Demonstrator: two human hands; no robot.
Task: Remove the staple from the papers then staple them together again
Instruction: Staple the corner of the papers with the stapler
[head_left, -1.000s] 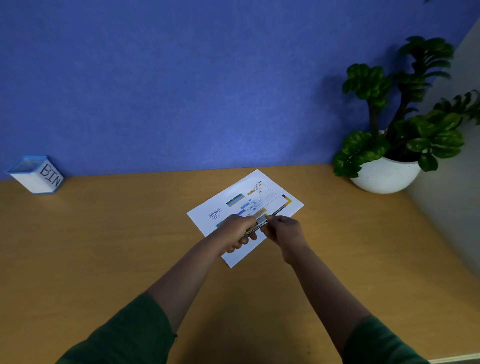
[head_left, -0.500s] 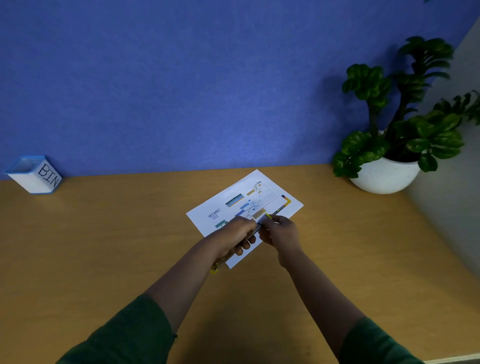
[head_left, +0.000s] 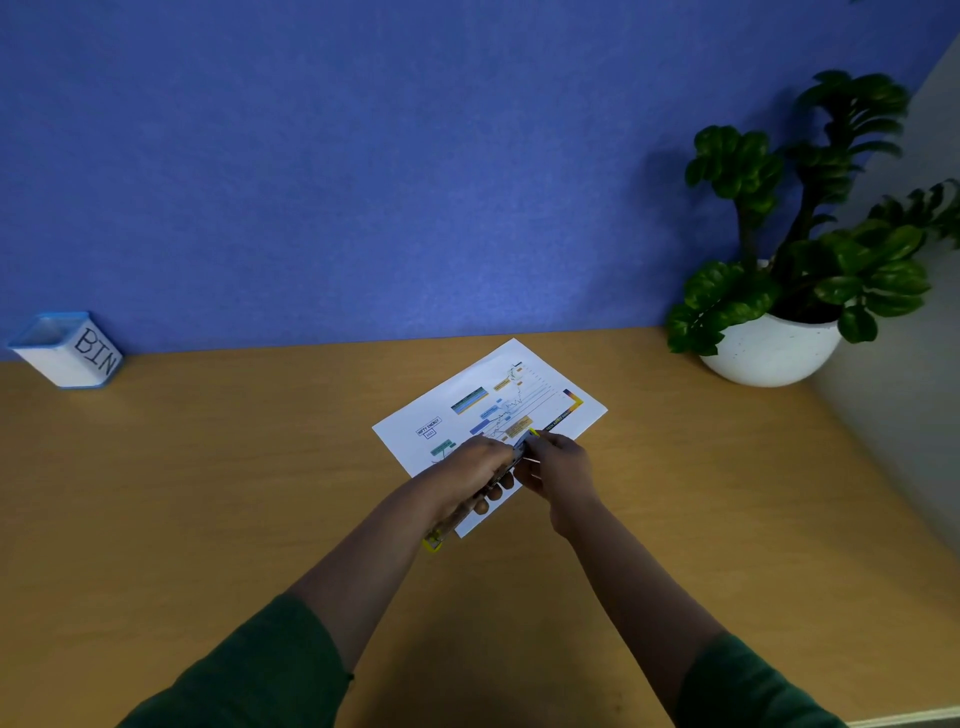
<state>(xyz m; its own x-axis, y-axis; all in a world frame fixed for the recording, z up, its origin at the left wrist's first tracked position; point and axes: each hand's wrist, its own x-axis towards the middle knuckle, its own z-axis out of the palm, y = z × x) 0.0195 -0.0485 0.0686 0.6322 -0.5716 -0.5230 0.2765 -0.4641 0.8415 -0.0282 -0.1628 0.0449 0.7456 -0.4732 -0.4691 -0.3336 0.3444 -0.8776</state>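
The printed papers (head_left: 467, 405) lie flat and askew on the wooden desk (head_left: 208, 493), a colour chart on the top sheet. My left hand (head_left: 475, 467) is closed around a slim stapler (head_left: 434, 540) held above the papers' near edge. Its yellow rear end sticks out below the hand, and its front end points up and right. My right hand (head_left: 558, 467) meets it there, fingers pinched on the stapler's front tip (head_left: 524, 441), where a small yellow part shows. The staple itself is too small to make out.
A white cup with a blue rim, marked BIN (head_left: 67, 351), stands at the far left by the blue wall. A potted plant in a white bowl (head_left: 769, 348) sits at the back right, next to a grey side wall.
The stapler's yellow rear end has come into view below my left hand. Both hands have stayed over the papers' near edge, shifting only slightly.
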